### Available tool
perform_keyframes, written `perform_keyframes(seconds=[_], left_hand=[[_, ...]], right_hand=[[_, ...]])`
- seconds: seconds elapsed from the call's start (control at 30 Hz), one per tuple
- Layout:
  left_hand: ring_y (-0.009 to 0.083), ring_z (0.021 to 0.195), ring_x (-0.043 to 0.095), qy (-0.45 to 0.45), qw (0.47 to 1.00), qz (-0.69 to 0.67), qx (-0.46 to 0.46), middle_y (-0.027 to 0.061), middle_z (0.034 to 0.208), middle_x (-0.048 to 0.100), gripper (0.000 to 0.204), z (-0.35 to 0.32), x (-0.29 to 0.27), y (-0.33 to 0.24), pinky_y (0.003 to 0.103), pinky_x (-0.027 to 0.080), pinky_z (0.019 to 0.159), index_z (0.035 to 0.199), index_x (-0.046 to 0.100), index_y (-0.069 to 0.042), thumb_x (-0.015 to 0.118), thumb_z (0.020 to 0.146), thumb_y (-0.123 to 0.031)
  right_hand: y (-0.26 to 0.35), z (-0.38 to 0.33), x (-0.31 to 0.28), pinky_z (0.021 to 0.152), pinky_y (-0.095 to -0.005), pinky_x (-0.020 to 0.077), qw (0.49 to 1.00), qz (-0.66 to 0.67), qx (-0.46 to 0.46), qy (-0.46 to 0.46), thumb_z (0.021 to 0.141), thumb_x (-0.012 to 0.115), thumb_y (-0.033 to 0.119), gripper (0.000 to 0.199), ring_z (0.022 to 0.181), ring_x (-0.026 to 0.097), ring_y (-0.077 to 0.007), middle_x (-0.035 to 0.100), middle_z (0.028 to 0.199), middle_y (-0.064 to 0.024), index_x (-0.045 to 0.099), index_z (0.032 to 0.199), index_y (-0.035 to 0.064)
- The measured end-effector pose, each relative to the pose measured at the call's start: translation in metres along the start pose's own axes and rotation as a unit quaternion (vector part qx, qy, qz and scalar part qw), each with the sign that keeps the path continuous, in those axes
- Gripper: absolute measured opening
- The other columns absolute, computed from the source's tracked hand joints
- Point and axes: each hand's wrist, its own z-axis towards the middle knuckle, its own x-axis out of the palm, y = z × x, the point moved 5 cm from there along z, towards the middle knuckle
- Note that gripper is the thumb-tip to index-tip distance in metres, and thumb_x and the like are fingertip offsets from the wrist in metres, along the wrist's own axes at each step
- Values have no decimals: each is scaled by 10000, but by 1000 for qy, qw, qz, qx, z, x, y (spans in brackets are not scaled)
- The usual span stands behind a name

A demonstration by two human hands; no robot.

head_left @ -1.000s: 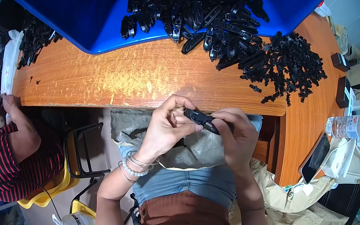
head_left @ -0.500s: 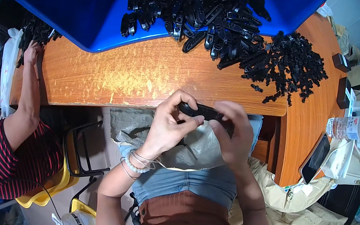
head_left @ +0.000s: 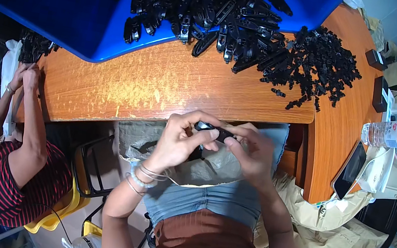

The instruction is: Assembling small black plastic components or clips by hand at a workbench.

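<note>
A black elongated plastic part (head_left: 213, 131) is held between my two hands, just off the table's near edge and above my lap. My left hand (head_left: 181, 139) pinches its left end between thumb and fingers. At the other end, my right hand (head_left: 252, 152) closes thumb and fingers on the same part; some of those fingers are slightly blurred. Beyond my hands lies a heap of similar long black parts (head_left: 205, 43), spilling from a blue bin (head_left: 113, 37). To its right spreads a pile of small black pieces (head_left: 325, 67).
A wooden table (head_left: 141, 87) spans the front. On its right side are a phone (head_left: 350, 169), clear plastic bottles (head_left: 382, 134) and a small black box (head_left: 381, 95). Brown paper sacks (head_left: 316, 240) lie at my right. A co-worker in a striped shirt (head_left: 21, 183) sits at left.
My right hand has come in closer and now grips the part's right end. The part has turned a little. At left, the co-worker's two hands have come together.
</note>
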Motion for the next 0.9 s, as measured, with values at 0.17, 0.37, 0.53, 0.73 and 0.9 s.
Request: perform_keyframes(seconds=[0.17,0.37,0.53,0.73,0.9], left_hand=[[167,682,601,39,939,285,187,112,832,640,156,31,-21,-14,306,474,603,870,664,31,631,840,-119],[339,681,618,-184,818,494,230,179,788,614,293,108,6,-16,395,489,618,812,630,36,714,753,-239],[359,665,612,-215,846,435,222,189,763,615,274,120,1,-6,407,481,597,825,592,30,719,730,-193],[206,600,604,-208,923,297,126,112,715,620,239,81,-30,3,308,457,557,898,521,-8,694,734,-34],[90,609,578,-217,954,145,147,57,782,657,265,56,-40,15,223,428,511,1020,560,15,634,770,67]], right_hand=[[-7,4,-14,717,-286,463,988,-55,-72,127,759,650,3,100,795,603,-192,638,873,-113,686,853,0],[17,53,-69,715,-351,444,837,-441,-252,-204,762,628,7,56,815,550,-264,597,854,-107,627,813,-15],[13,68,-60,671,-330,436,817,-490,-279,-119,785,621,-1,55,776,539,-224,573,885,-99,609,834,-23],[-11,54,-38,547,-219,477,988,-8,-90,-122,858,523,-76,146,676,589,-114,603,906,-104,584,990,-61],[-26,54,-26,658,-237,533,991,118,-16,-57,857,522,-77,193,759,644,-166,622,888,-130,557,1046,-91]])
